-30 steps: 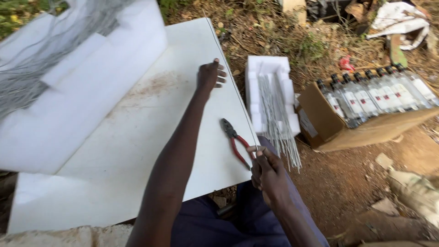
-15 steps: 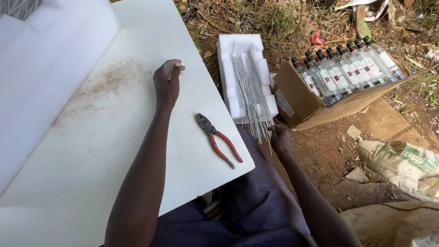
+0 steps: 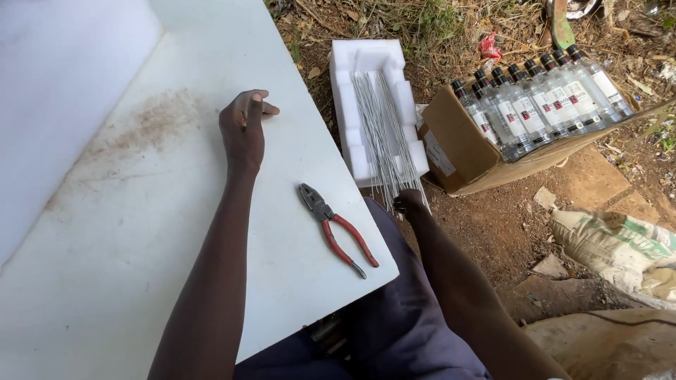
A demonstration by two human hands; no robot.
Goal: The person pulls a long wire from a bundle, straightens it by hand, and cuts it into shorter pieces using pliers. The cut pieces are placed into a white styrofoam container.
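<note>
Bundle of thin grey wire rods (image 3: 380, 127): lying lengthwise in a white foam tray (image 3: 345, 105) on the ground just beside the counter (image 3: 141, 232), my right hand (image 3: 410, 202) at their near ends, fingers closed on the tips. Red-handled pliers (image 3: 336, 229): flat on the counter near its edge, untouched, between my arms. My left hand (image 3: 244, 131): resting on the counter, fingers loosely curled, holding nothing; an open cardboard box (image 3: 458, 151) of clear bottles (image 3: 535, 105) sits right of the tray.
</note>
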